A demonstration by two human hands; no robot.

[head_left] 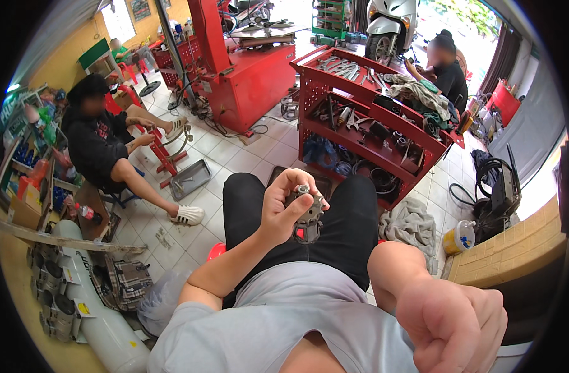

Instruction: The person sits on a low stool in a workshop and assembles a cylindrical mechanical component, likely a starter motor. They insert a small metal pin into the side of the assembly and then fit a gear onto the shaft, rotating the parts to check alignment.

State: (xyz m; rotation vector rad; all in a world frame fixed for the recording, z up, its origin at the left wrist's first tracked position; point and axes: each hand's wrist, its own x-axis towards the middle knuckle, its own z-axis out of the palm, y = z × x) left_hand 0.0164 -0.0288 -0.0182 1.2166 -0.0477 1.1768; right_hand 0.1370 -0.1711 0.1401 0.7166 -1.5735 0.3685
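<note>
My left hand (283, 208) is raised above my lap, its fingers and thumb wrapped round a small grey metal machine part (307, 224). The part has a rounded body with an open ring at its lower end; its exact kind is not clear. Much of its upper left side is hidden by my fingers. Close to the camera at the lower right, my right hand (452, 320) is closed with its fingers curled. Its palm side is turned from view, so anything inside it is hidden. The hand is well apart from the metal part.
Ahead stands a red tool cart (371, 102) with wrenches and rags. A grey cloth (412, 227) lies on the floor at right, near a white-yellow bucket (458, 237). One person (101, 143) sits at left beside a metal tray (190, 179); another (447, 71) is beyond the cart.
</note>
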